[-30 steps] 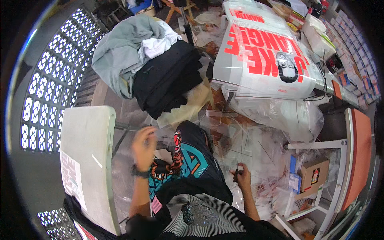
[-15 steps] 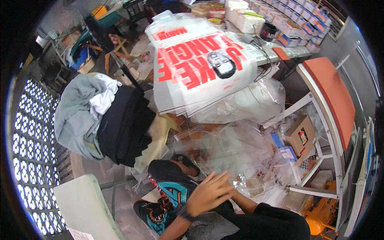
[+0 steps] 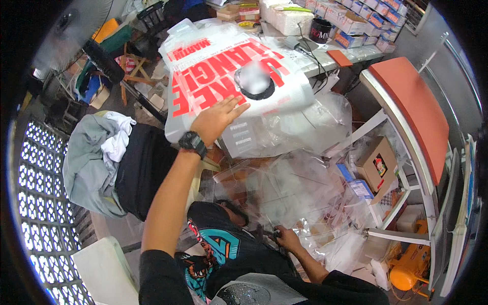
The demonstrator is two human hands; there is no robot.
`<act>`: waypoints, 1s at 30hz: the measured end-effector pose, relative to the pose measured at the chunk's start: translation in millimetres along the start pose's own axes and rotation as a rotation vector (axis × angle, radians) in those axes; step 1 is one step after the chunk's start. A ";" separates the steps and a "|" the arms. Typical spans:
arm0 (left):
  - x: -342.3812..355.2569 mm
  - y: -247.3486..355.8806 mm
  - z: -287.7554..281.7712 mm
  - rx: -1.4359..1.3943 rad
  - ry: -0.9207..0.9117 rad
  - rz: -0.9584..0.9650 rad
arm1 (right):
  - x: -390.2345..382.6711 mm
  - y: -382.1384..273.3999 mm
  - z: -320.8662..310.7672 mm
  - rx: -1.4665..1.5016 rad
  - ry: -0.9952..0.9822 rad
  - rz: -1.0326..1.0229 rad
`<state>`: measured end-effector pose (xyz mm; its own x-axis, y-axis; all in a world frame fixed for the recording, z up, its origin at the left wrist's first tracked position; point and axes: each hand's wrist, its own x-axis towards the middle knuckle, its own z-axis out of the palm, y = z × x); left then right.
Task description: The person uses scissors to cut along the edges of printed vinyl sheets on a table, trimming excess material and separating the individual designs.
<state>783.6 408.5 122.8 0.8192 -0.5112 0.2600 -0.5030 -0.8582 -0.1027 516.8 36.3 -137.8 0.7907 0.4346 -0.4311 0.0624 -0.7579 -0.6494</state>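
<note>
My left hand (image 3: 219, 120) reaches forward and lies with outstretched fingers on the near edge of a translucent printed sheet (image 3: 284, 101). Bold red lettering and a dark round portrait cover this sheet, which rests on the table over other sheets. A black wristwatch (image 3: 193, 144) is on my left wrist. Low by my lap, my right hand (image 3: 290, 240) is closed, with a small dark thing at its fingers that I cannot make out. Clear plastic film (image 3: 320, 124) hangs in folds off the table's near side.
Dark folded clothes (image 3: 145, 168) and a grey cloth (image 3: 91, 157) are heaped at left. A pale chair back (image 3: 104, 269) stands nearby. At right are a red-topped stand (image 3: 412, 112), a cardboard box (image 3: 377, 170) and an orange compressor (image 3: 409, 264). Loose plastic (image 3: 284, 188) litters the floor.
My hands were together over my lap and have parted. The left went forward onto the printed sheet, while the right dropped beside my lap. The whole view has shifted slightly.
</note>
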 end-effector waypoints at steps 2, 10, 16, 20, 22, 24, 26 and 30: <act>3.1 -9.3 -10.1 -0.302 -0.016 -0.007 | 3.2 -6.7 -9.6 0.026 -0.010 0.017; 32.0 -22.6 -54.4 -0.467 0.125 -0.182 | 14.6 9.0 -7.1 0.036 0.012 0.033; 69.8 -65.6 -90.6 -0.408 0.786 -0.500 | 12.6 -9.4 -26.7 0.120 -0.015 0.082; 56.0 -122.8 -156.6 -0.261 1.154 -0.601 | 16.8 -10.2 -39.2 0.087 0.006 0.110; 12.5 -155.9 -209.3 -0.181 1.214 -0.840 | 26.0 -2.6 -36.0 0.049 0.115 -0.006; -42.1 -153.7 -252.4 0.087 1.143 -0.782 | 33.4 10.4 -43.6 0.100 0.184 -0.054; -182.8 -151.0 -323.7 0.741 0.666 -0.766 | 49.0 -2.6 -32.1 0.282 0.114 -0.067; -386.9 -51.2 -348.9 -0.410 0.940 -0.936 | 58.2 -64.5 -70.3 0.427 0.021 -0.053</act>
<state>396.3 666.5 362.4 0.4847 0.6035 0.6331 -0.0540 -0.7018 0.7103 601.6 76.2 -77.0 0.8055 0.4545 -0.3802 -0.1510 -0.4630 -0.8734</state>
